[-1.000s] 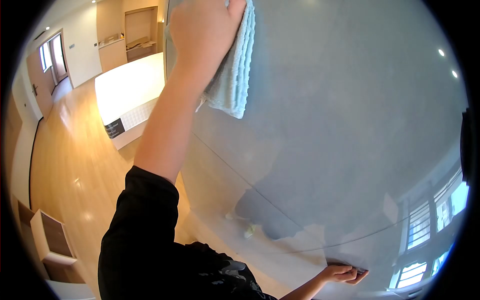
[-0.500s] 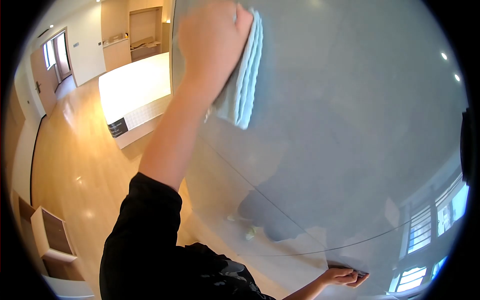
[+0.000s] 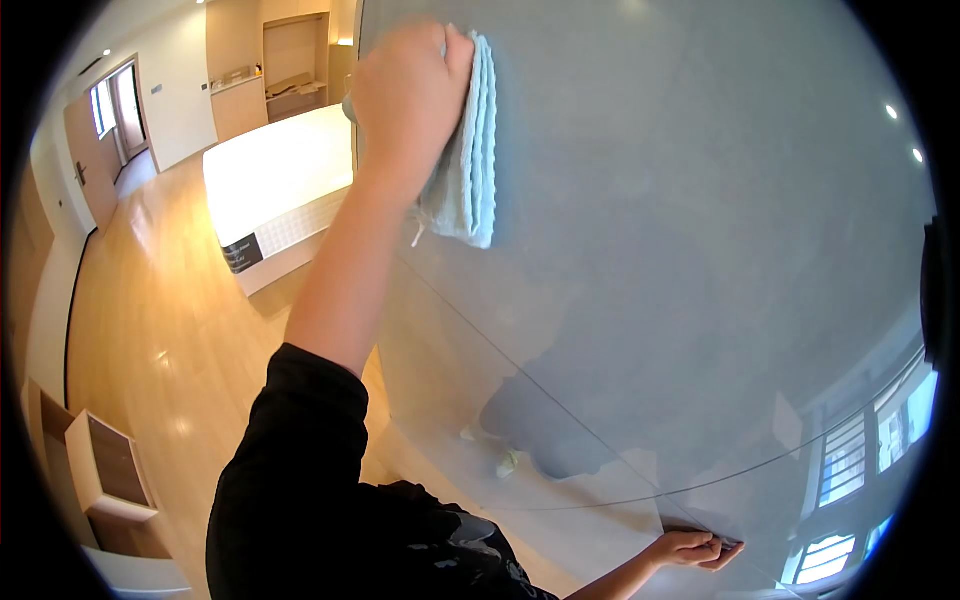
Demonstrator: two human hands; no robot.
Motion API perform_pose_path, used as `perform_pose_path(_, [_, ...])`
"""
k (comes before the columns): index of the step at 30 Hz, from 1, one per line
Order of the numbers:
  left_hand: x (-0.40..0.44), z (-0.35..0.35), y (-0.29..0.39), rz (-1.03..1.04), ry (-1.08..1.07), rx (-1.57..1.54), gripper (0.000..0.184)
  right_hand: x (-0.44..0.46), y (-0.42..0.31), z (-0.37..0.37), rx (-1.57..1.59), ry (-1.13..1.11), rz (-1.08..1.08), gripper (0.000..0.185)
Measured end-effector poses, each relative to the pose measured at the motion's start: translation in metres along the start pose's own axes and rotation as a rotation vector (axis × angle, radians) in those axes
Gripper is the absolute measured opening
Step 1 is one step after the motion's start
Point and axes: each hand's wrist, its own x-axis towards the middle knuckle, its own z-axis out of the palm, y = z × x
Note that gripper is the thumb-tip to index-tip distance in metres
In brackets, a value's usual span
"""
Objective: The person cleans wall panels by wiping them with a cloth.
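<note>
My left hand (image 3: 415, 95), slightly blurred, reaches up from the black sleeve and is closed on a folded light-blue cloth (image 3: 475, 150). The cloth hangs down against a large glossy grey panel (image 3: 640, 230), near its left edge. Low on the right, my right hand (image 3: 700, 549) is at the panel's lower part with its fingers curled. A thin dark shape lies along these fingers, too small to make out. Thin dark lines and darker reflections show on the panel.
A white mattress (image 3: 275, 175) with a dark label stands left of the panel on a wooden floor (image 3: 150, 290). An open door (image 3: 92, 160) and shelving (image 3: 295, 60) are farther back. A box-like wooden cabinet (image 3: 110, 465) sits at the lower left. Windows are reflected at the lower right.
My left hand and the cloth first moved down and a little right, then back left across the panel. My right hand keeps nearly the same place. The view has shifted slightly.
</note>
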Motion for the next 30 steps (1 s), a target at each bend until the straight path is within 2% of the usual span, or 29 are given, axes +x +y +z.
perform_pose_path(7, [-0.051, -0.007, 0.003, -0.048, -0.132, 0.029, 0.037, -0.003, 0.008, 0.003, -0.001, 0.014, -0.001, 0.033])
perform_pose_path(13, [-0.022, 0.003, -0.005, -0.111, -0.092, 0.059, 0.033, -0.009, 0.012, 0.012, 0.075, 0.027, 0.05, 0.032])
perform_pose_path(16, [-0.025, 0.006, -0.005, -0.168, -0.119, 0.062, 0.04, -0.006, 0.007, 0.015, 0.058, 0.026, 0.068, 0.031])
perform_pose_path(19, [-0.041, 0.005, -0.005, -0.121, -0.093, 0.061, 0.039, -0.005, 0.005, 0.014, 0.027, 0.016, 0.063, 0.031])
perform_pose_path(22, [-0.058, -0.004, -0.004, -0.159, -0.18, 0.05, 0.037, -0.002, 0.007, 0.012, -0.004, 0.009, 0.038, 0.033])
perform_pose_path(28, [-0.036, -0.007, -0.019, -0.1, -0.186, 0.058, 0.035, 0.002, 0.001, 0.005, -0.001, 0.021, 0.008, 0.034])
perform_pose_path(30, [-0.025, -0.002, -0.026, -0.021, -0.078, 0.058, 0.033, 0.001, -0.001, 0.004, -0.014, 0.026, -0.002, 0.035])
